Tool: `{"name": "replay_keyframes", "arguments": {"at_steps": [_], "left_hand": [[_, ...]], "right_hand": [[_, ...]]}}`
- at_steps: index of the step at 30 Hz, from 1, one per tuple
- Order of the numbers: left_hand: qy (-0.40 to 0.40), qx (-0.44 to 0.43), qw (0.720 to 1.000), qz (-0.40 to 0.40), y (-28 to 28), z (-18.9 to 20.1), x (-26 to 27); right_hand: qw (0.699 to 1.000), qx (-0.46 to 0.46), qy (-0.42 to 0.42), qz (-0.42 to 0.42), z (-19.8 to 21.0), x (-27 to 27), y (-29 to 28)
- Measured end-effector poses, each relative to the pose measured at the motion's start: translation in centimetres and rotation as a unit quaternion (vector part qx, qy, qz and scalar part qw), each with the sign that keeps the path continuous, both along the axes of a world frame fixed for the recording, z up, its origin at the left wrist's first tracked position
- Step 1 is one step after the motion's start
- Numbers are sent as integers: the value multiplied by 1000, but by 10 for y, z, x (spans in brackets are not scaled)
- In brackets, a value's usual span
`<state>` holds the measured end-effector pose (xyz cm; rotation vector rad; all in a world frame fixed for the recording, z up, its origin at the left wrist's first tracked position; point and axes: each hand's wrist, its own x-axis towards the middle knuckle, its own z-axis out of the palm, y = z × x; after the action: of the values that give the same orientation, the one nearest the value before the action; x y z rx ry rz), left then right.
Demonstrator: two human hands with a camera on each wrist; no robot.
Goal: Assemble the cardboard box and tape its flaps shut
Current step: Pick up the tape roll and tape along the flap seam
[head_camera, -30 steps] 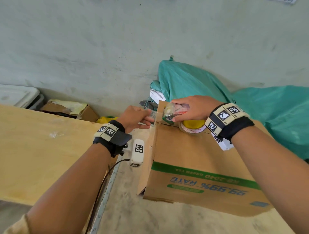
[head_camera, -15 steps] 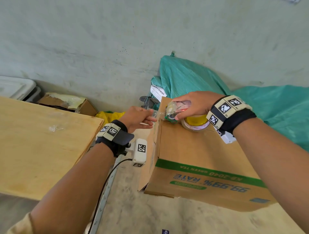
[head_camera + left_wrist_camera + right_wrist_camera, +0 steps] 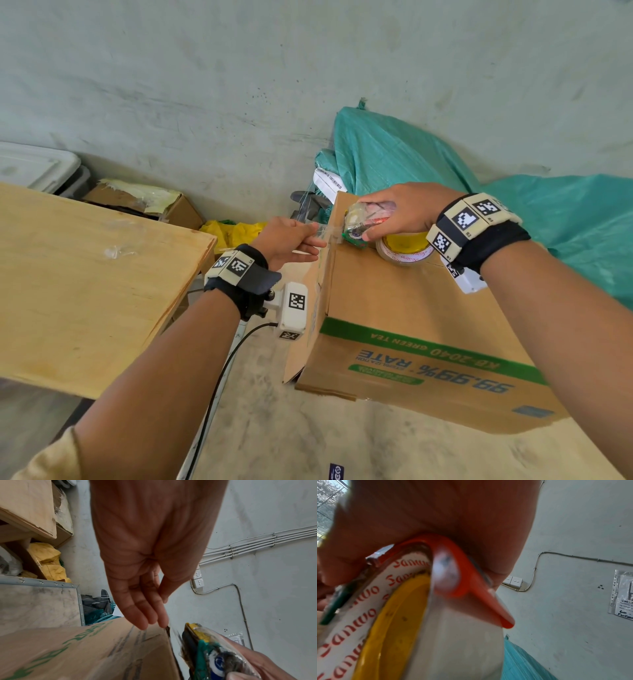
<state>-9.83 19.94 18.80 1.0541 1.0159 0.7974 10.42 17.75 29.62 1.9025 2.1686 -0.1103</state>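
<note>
Left hand (image 3: 286, 240) pinching tape (image 3: 323, 230), right (image 3: 399, 210) gripping dispenser (image 3: 359, 222) at box (image 3: 404, 308) edge; slack risks wrinkles, probably.

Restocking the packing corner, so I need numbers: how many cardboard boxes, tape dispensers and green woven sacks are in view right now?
Brown cardboard boxes: 2, the green-printed one being taped and a worn one by the wall
Clear-tape dispenser with yellow core: 1
Green woven plastic sacks: 2
Total: 5
</note>
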Motion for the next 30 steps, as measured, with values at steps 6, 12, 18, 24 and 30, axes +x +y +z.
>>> {"name": "replay_keyframes", "arguments": {"at_steps": [6,12,18,24,30], "left_hand": [[-5,-6,1000,6,3,-3,2],[-11,-14,1000,9,5,-9,4],[-17,-30,999,4,6,-15,7],[-27,-53,998,-17,5,-23,11],[-11,-59,998,-35,6,-28,16]], "right_hand": [[1000,-1,5,-3,-2,2,4],[1000,-3,2,-2,-2,1,6],[1000,0,0,-3,-2,-1,5],[1000,-3,6,-5,-2,-1,5],[1000,0,13,-3,-3,-1,5]]}}
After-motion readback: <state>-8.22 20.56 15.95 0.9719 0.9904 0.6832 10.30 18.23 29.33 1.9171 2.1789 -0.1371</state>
